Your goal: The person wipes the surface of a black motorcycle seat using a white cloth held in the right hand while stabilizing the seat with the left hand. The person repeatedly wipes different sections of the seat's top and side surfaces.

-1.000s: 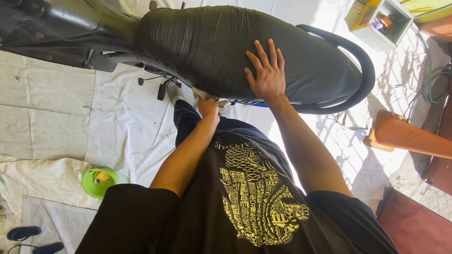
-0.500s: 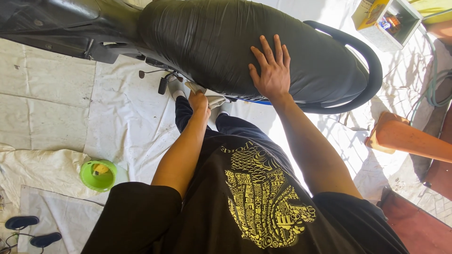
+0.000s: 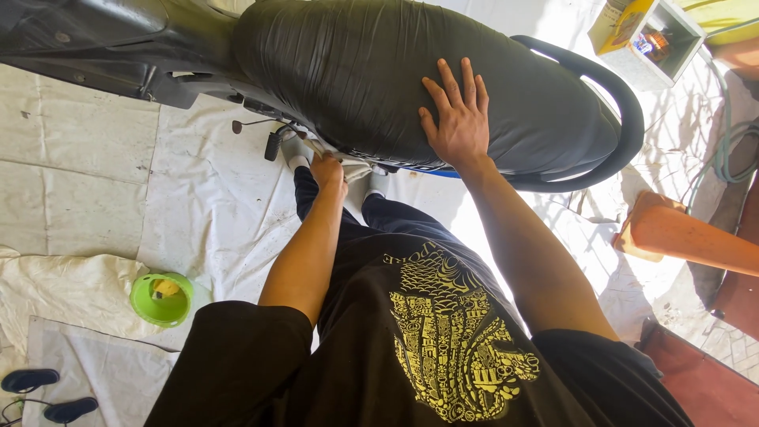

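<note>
Item: motorcycle seat [image 3: 356, 79], black, long and padded, wrapped in a wrinkled, glossy cover. It sits on the machine, across the top of the view, directly in front of the person.

Landmark for all positions: the seat.

- Right hand [image 3: 457, 119]: flat on the seat's upper surface, toward its rear half, fingers spread and apart, pressing rather than clasping anything.
- Left hand [image 3: 328, 170]: under the seat's near edge, at the lower side of the machine. Its grip looks curled together around something small and pale there; what it is cannot be told.
- Grab rail [image 3: 609, 87]: black loop curving round the rear end of the seat.
- Green bowl [image 3: 162, 299]: on the white ground sheet [image 3: 95, 198], well below and left of the seat, holding something yellow.
- Dark sandals [image 3: 47, 395]: on the floor, far below-left of the seat.
- Open box [image 3: 648, 32]: beyond the seat's rear end, upper right.
- Orange cone [image 3: 688, 237]: lying on its side, below-right of the seat's rear.

Handling, judged: the padding is likely soft and yielding under the palm over a stiff base; the cover looks slick and loose, so it may slide or crease. Moderate weight, bulky. Best held at the firm underside edges or near the grab rail, not by the cover.
</note>
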